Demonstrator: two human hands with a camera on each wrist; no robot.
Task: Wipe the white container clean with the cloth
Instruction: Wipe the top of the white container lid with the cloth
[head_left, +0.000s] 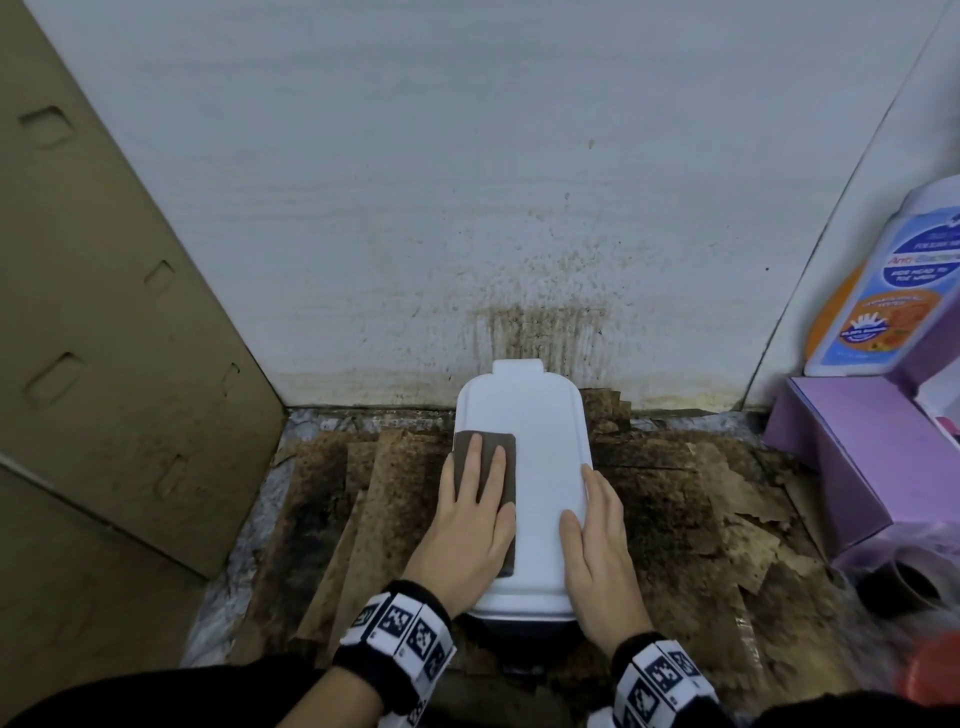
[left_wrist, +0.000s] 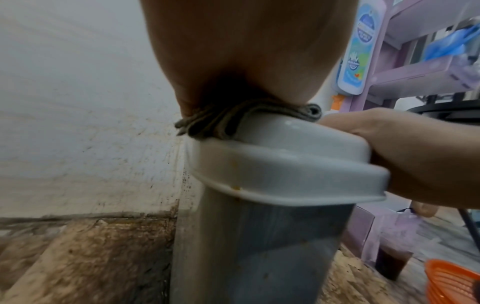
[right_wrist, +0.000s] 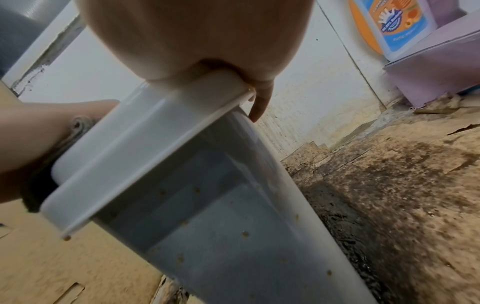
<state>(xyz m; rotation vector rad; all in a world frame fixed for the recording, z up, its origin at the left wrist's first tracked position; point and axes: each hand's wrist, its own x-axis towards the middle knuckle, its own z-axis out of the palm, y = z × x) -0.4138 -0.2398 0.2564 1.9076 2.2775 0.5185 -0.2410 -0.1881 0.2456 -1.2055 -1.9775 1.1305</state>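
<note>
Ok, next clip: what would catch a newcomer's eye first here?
Mid-frame, the white container stands out against grimy brown cardboard and a spattered wall. The left hand presses a dark cloth flat on its lid while the right hand steadies the other edge. At far right, a bright blue-and-orange bottle sits on a purple box.

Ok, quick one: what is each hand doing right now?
Left hand: open, straight fingers pressing the folded brown cloth flat on the white plastic container lid.
Right hand: open, laid along the lid's right edge, steadying it.
</note>
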